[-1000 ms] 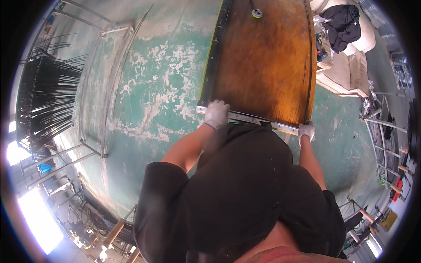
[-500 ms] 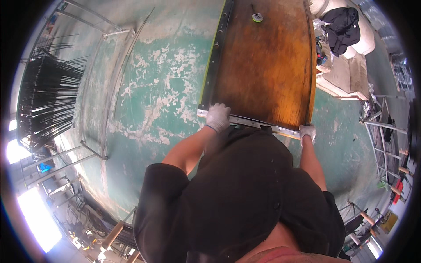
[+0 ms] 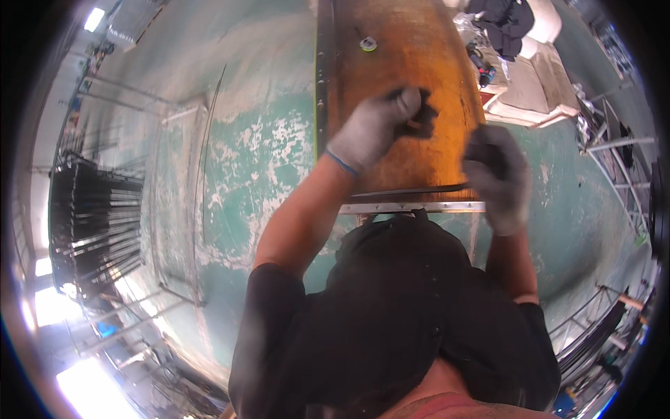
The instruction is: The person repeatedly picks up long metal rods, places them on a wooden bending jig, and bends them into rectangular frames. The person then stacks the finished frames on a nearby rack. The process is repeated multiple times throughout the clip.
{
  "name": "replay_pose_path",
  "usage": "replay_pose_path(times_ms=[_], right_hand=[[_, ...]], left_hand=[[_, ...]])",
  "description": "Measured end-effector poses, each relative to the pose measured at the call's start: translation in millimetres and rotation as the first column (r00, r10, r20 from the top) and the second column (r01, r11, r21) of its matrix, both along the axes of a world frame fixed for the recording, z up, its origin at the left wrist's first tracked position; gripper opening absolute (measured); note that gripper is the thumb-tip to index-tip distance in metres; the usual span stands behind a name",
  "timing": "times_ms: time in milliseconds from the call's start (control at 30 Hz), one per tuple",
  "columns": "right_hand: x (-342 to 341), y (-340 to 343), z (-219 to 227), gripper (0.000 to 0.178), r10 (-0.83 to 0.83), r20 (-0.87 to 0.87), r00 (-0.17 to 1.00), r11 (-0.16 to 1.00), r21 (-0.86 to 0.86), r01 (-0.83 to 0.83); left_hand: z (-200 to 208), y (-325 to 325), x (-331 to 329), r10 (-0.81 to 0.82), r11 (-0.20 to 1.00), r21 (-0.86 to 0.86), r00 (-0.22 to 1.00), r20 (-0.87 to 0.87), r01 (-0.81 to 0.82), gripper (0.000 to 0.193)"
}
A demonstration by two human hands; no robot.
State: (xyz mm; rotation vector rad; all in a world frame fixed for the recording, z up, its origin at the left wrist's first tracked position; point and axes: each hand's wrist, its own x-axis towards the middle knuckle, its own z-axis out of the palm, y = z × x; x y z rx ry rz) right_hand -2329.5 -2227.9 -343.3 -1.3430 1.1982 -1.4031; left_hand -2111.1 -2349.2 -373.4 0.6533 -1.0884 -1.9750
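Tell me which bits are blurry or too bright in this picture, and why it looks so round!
Head view: the right hand and left hand look smeared, perhaps from motion blur; head view: the white patch at lower left glares, washing out its details; head view: the fisheye lens gives the round shape and dark corners, and makes the brown tabletop's right edge look curved.
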Motion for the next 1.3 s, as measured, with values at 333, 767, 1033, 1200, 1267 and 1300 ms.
replay_pose_path(times_ms=[333, 767, 1033, 1200, 1267, 1300], right_hand=[[78, -49, -172, 0.049, -0.078, -0.379, 0.922, 0.997, -0.030, 0.072], [-101, -59, -361, 0.043, -0.170, -0.524, 0.834, 0.673, 0.556, 0.487], [-173, -35, -333, 0.049, -0.365, -0.771, 0.522, 0.437, 0.353, 0.827], [-176, -17, -354, 0.046, -0.385, -0.789, 0.479, 0.460, 0.286, 0.840], [-182, -12, -360, 0.040, -0.321, -0.829, 0.459, 0.527, 0.246, 0.813], [-181, -9, -362, 0.039, -0.287, -0.862, 0.418, 0.587, 0.186, 0.788]], left_hand=[[147, 14, 45, 0.064, 0.998, 0.007, 0.898, -0.436, -0.068, 0.035], [37, 38, 137, 0.291, 0.956, -0.001, 0.945, 0.149, -0.294, 0.038], [-240, 56, 132, 0.335, 0.863, -0.124, 0.370, 0.866, -0.490, 0.038], [-279, 83, 114, 0.354, 0.922, -0.357, -0.047, 0.934, -0.149, 0.046], [-267, 98, 109, 0.380, 0.925, -0.380, -0.036, 0.924, -0.023, 0.047], [-259, 102, 108, 0.320, 0.947, -0.319, -0.055, 0.946, 0.031, 0.042]])
